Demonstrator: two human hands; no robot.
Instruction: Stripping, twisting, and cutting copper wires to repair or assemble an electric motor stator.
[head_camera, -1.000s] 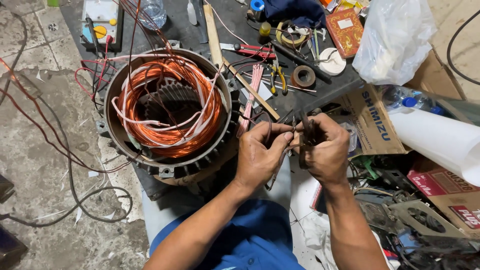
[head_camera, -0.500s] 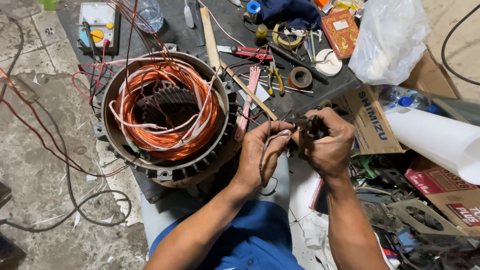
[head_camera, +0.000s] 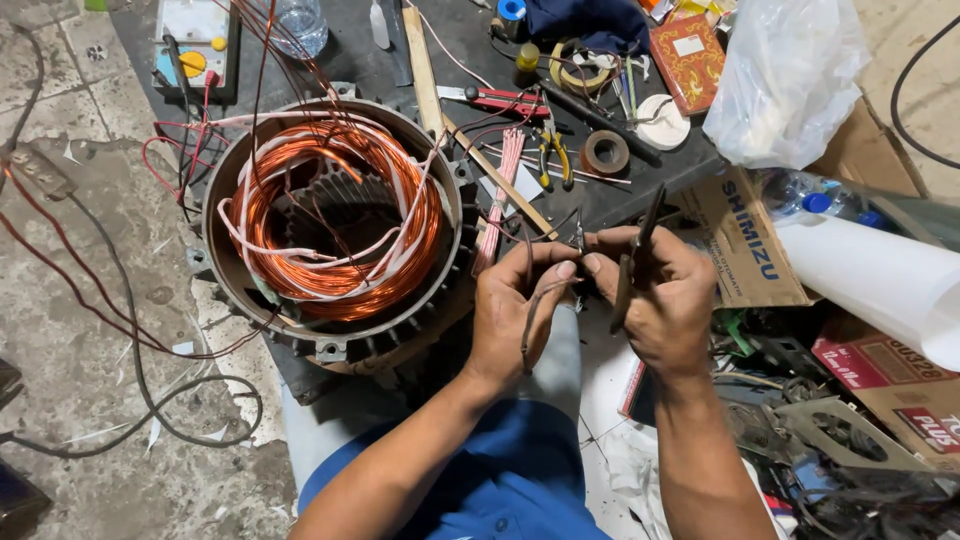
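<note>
Nearest the camera, the left hand (head_camera: 520, 310) pinches a thin dark wire (head_camera: 532, 320) between thumb and fingers. Touching it, the right hand (head_camera: 665, 295) grips a slim dark tool (head_camera: 632, 262). Farther left on the worktop (head_camera: 470, 70) stands a motor housing (head_camera: 335, 215) wound with copper wire.
</note>
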